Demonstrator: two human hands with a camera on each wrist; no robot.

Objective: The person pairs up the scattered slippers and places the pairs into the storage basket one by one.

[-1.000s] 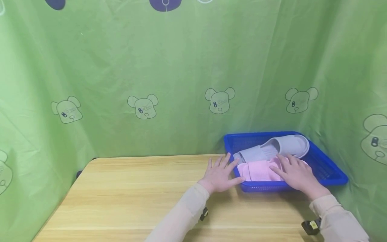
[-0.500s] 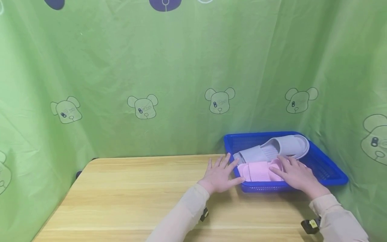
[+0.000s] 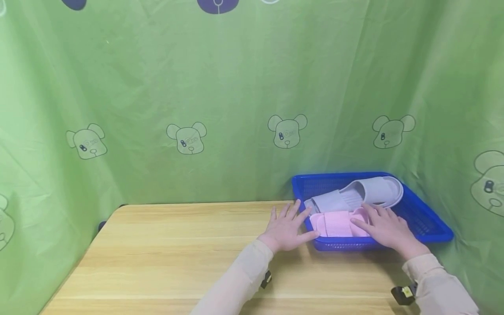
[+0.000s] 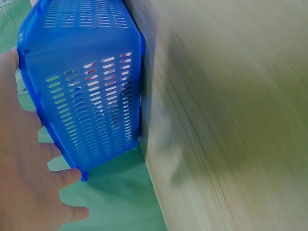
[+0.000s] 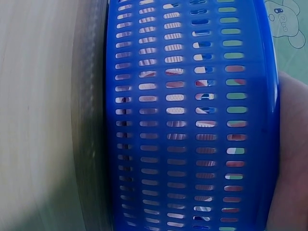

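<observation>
Light grey slippers [image 3: 379, 191] lie in a blue plastic basket [image 3: 427, 209] at the table's right end. In front of them are pink slippers [image 3: 337, 224], partly hidden by my right hand [image 3: 387, 227]. This hand reaches over the front rim with its fingers extended above the pink slippers; whether the fingertips touch them I cannot tell. My left hand [image 3: 284, 229], fingers spread, lies at the basket's left front corner, its thumb and fingertips at the rim. In the left wrist view its fingers [image 4: 65, 178] line the edge of the slotted basket wall [image 4: 36, 62].
The wooden table [image 3: 169, 258] stretches away to the left. A green curtain [image 3: 232, 87] with bear heads encloses the back and both sides, close behind and right of the basket. Black wrist devices [image 3: 403, 294] hang below the sleeves.
Slightly less of the pink slippers shows beyond my right hand than a second ago. The left hand and the basket hold their places.
</observation>
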